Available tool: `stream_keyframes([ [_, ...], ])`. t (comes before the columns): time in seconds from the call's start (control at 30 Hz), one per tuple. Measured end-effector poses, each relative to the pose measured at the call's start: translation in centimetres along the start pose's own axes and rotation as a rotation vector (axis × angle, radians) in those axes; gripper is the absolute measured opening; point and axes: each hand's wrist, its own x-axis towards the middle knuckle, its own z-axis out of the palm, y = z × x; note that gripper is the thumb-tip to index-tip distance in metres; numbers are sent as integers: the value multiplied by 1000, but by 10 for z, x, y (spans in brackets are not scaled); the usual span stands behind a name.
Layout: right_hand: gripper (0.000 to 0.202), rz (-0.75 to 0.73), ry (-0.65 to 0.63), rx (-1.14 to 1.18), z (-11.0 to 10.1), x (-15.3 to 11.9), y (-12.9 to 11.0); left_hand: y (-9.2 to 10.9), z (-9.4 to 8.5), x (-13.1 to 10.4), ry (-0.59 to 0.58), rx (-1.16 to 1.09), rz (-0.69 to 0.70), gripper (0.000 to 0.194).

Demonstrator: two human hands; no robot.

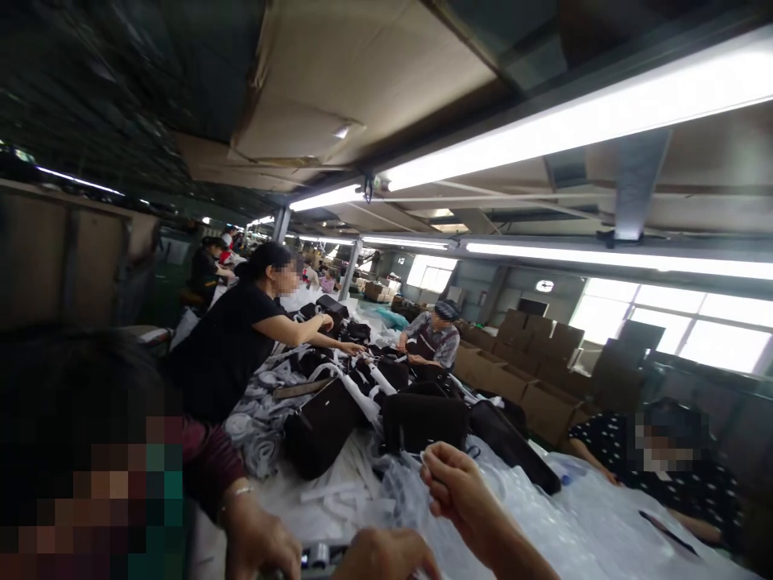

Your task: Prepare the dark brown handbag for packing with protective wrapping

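My right hand (462,495) is raised in front of the heap, its thumb and fingers pinched on a small, thin white piece (423,456). At the bottom edge my left hand (386,556) is partly cut off, with curled fingers; what they hold is too hidden to name. A shiny metallic object (320,554) lies just left of it. Beyond my hands, dark bags (423,419) with white-wrapped straps are piled on the table. Clear bubble wrap (543,515) spreads beside my right forearm, and white strips (338,491) lie near the bags.
A co-worker's hand with a bracelet (259,536) is close on my left. A person in black (223,346) reaches over the pile; another person (431,334) works across it. A person in dotted clothing (664,475) is at the right. Cardboard boxes (547,407) stand behind.
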Motion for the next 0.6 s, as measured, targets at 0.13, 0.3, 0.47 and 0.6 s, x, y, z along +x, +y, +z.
stream_keyframes([
  [0.13, 35, 83, 204, -178, -43, 53, -27, 19, -21, 8, 1, 46, -63, 28],
  [0.3, 59, 217, -13, -303, -77, 58, -40, 34, -40, 15, 107, 5, -78, 31],
  [0.47, 87, 315, -661, -229, -56, -8, 22, 22, -51, 17, 88, 4, -66, 40],
  [0.6, 61, 176, -525, -348, -54, -43, 59, 23, -68, 10, 28, 69, 4, 66],
])
